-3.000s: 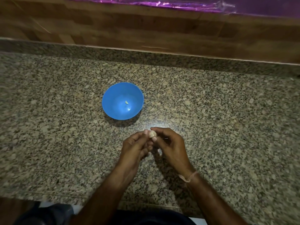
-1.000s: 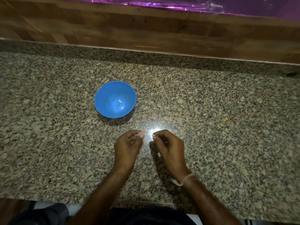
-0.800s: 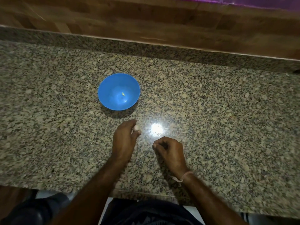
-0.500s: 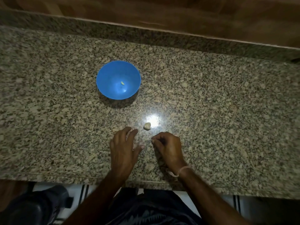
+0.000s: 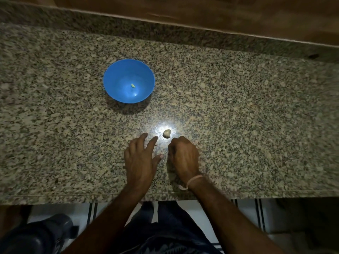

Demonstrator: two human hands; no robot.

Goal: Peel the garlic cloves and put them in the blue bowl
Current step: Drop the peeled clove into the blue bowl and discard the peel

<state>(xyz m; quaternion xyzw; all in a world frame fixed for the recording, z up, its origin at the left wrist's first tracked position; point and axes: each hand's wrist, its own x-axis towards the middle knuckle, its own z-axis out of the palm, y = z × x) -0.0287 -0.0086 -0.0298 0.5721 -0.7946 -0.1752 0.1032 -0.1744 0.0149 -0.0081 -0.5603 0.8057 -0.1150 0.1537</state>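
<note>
Looking at centre frame, we see the garlic clove lying loose on the counter, in the bright glare just above and between our hands, touching neither. Our right hand is curled into a loose fist with its knuckles just below the clove, so we cannot tell whether its fingers hold anything, while our left hand lies flat with fingers spread wide and empty, tips just left of it. Roundish with no clear long axis, the clove seems nearer the right hand; the blue bowl, one peeled piece inside, sits well apart at upper left.
</note>
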